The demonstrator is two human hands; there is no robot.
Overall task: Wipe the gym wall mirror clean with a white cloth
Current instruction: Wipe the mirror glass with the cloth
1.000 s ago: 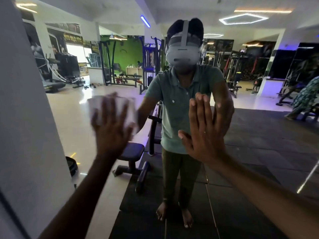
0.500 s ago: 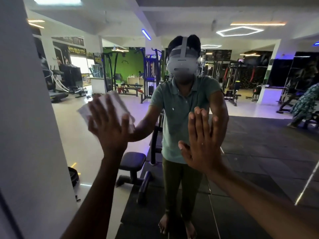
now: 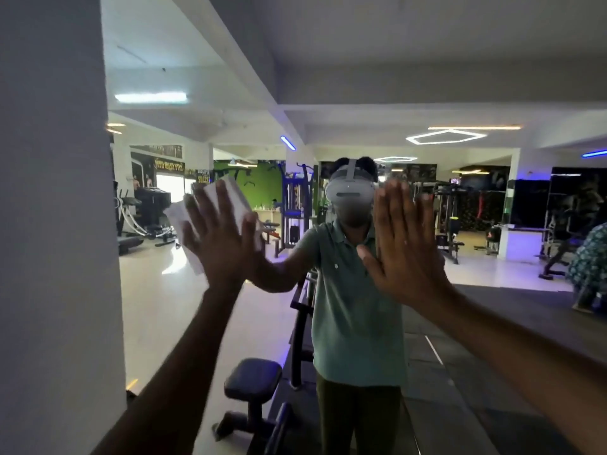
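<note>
The wall mirror (image 3: pixel 328 93) fills most of the view and reflects the gym and a person in a green shirt wearing a headset. My left hand (image 3: pixel 223 238) lies flat, fingers straight and spread, pressing a folded white cloth (image 3: pixel 179 218) against the glass at about head height. The cloth shows above and to the left of my fingers; the rest is hidden behind the palm. My right hand (image 3: pixel 402 244) is flat against the mirror to the right, fingers straight and together, holding nothing.
A white pillar or wall (image 3: pixel 56 224) borders the mirror on the left. The reflection shows a padded black bench (image 3: pixel 253 379), weight machines, a dark rubber floor mat and a pale tiled floor behind me.
My left hand has slid the cloth up the glass and tilted it. My right hand has also moved up the mirror. The camera has tipped upward, showing more ceiling.
</note>
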